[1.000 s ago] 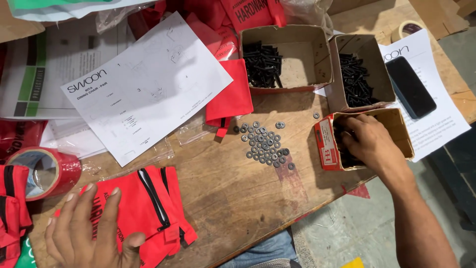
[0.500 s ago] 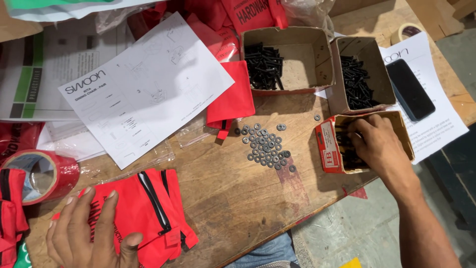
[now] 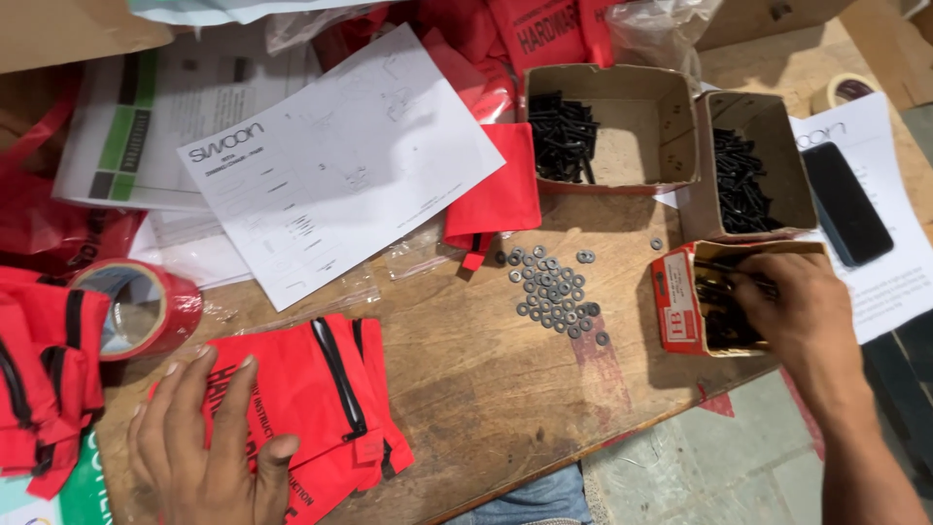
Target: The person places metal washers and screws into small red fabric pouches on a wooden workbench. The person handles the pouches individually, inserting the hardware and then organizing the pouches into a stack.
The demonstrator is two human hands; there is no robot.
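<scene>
A worn brown wooden desk [image 3: 466,389] carries everything. On its upper left lies a large white sheet of printed paper [image 3: 340,160], overlapping other papers. At the lower left sits a stack of flat red fabric pouches with black zips [image 3: 321,399]; the left hand [image 3: 209,452] rests palm down on the stack's left part, fingers spread apart and flat, gripping nothing. Just left of it stands a roll of red tape [image 3: 136,306]. Along the top right are two open brown cardboard boxes of black screws [image 3: 612,126], side by side. Below them, at the desk's right edge, sits a smaller open cardboard box with a red end [image 3: 705,311] holding dark screws; the right hand [image 3: 802,311] reaches into it, fingers curled together among the screws, though whether they pinch any cannot be told. A black phone [image 3: 846,204] lies on paper at far right. Between pouches and small box lies a loose cluster of small grey metal washers [image 3: 554,292]
</scene>
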